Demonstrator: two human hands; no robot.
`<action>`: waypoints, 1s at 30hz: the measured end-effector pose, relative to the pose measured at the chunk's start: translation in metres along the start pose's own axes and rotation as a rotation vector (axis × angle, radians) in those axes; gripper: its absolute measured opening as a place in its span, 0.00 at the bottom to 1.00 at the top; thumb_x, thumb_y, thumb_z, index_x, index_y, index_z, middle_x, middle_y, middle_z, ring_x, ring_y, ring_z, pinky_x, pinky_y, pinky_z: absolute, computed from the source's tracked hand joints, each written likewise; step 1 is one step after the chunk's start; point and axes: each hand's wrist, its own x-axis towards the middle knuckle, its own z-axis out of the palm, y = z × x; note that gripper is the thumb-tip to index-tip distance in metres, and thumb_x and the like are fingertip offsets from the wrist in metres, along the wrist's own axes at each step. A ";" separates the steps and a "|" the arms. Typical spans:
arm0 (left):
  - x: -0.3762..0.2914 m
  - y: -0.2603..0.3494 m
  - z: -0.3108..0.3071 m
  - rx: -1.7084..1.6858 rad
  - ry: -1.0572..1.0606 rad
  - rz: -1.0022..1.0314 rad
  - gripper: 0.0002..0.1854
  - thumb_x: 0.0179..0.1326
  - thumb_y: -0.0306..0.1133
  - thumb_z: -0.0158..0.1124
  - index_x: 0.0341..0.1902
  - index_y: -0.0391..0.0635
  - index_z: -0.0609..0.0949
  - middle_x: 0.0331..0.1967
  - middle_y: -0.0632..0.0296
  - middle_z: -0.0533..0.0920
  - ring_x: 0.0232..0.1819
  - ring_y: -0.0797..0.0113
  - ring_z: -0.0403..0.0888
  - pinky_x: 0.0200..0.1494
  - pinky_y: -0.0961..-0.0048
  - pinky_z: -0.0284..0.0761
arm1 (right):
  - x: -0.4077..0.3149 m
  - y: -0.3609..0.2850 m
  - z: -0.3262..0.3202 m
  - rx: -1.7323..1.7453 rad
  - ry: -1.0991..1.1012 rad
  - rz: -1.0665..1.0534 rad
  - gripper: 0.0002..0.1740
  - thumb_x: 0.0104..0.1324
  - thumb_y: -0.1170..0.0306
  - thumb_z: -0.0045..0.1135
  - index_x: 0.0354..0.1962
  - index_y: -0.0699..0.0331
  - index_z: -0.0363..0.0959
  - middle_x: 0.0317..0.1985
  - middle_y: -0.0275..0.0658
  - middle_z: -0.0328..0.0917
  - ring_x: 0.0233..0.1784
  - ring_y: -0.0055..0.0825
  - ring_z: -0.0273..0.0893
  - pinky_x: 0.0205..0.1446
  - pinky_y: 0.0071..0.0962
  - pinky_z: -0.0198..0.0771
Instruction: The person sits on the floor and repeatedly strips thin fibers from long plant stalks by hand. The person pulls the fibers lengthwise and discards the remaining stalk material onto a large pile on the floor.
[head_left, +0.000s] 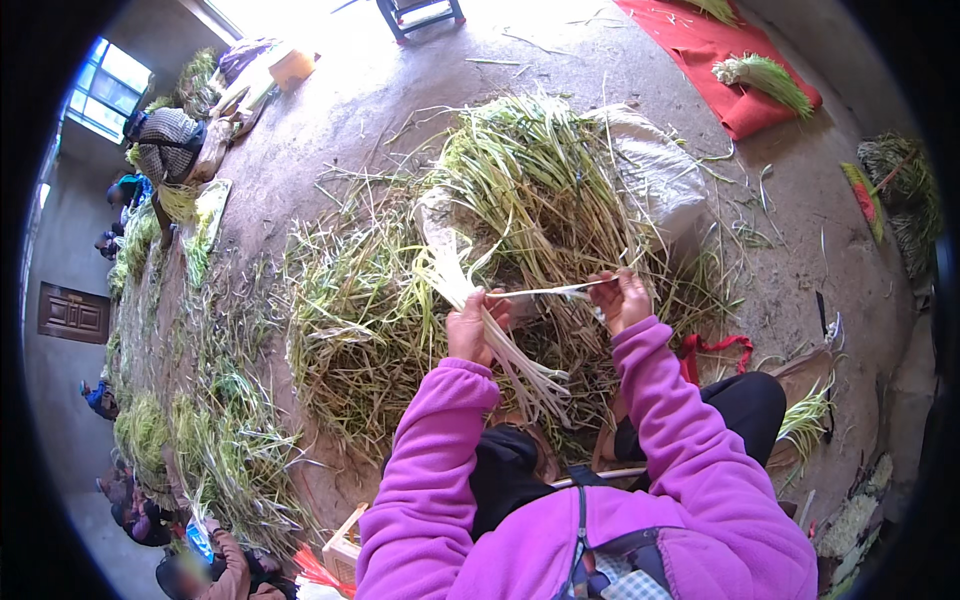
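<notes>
My left hand (469, 331) is closed around a small bundle of pale, blanched plant stalks (526, 373). Its yellow-green leafy ends fan out up and to the left, while the white ends hang down to the right over my lap. Between my hands a single pale strand (544, 290) stretches almost level. The fingers of my right hand (628, 306) pinch its far end. Just beyond my hands lies a heap of long green stalks (540, 172), partly on a white woven sack (660, 169). Brown, withered trimmings (360, 375) cover the floor below and left.
A tied green bunch (769, 81) lies on red cloth (697, 56) at upper right. A red strap (716, 349) is beside my right knee. At left, several people work among more heaps (232, 442); one person (169, 146) bends over. A stool (421, 15) stands at the top.
</notes>
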 end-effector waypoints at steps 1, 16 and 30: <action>0.003 0.001 -0.003 -0.030 -0.013 0.006 0.13 0.55 0.34 0.51 0.39 0.38 0.67 0.33 0.53 0.76 0.32 0.63 0.76 0.30 0.74 0.75 | 0.006 -0.007 -0.008 0.045 0.017 -0.005 0.08 0.62 0.65 0.37 0.29 0.61 0.59 0.24 0.37 0.70 0.28 0.30 0.72 0.32 0.32 0.72; 0.030 0.030 -0.042 -0.247 0.030 0.054 0.09 0.53 0.35 0.53 0.28 0.40 0.73 0.25 0.58 0.76 0.28 0.66 0.75 0.32 0.72 0.76 | 0.065 -0.098 -0.139 -0.155 0.789 -0.455 0.10 0.60 0.60 0.43 0.30 0.57 0.59 0.17 0.32 0.63 0.11 0.18 0.54 0.11 0.19 0.51; -0.011 0.048 -0.011 -0.311 -0.300 -0.218 0.19 0.52 0.45 0.55 0.42 0.45 0.69 0.21 0.70 0.69 0.18 0.80 0.66 0.26 0.80 0.72 | -0.038 0.060 0.008 -1.555 -0.835 -0.280 0.13 0.56 0.64 0.46 0.39 0.59 0.69 0.35 0.44 0.72 0.45 0.37 0.67 0.50 0.33 0.60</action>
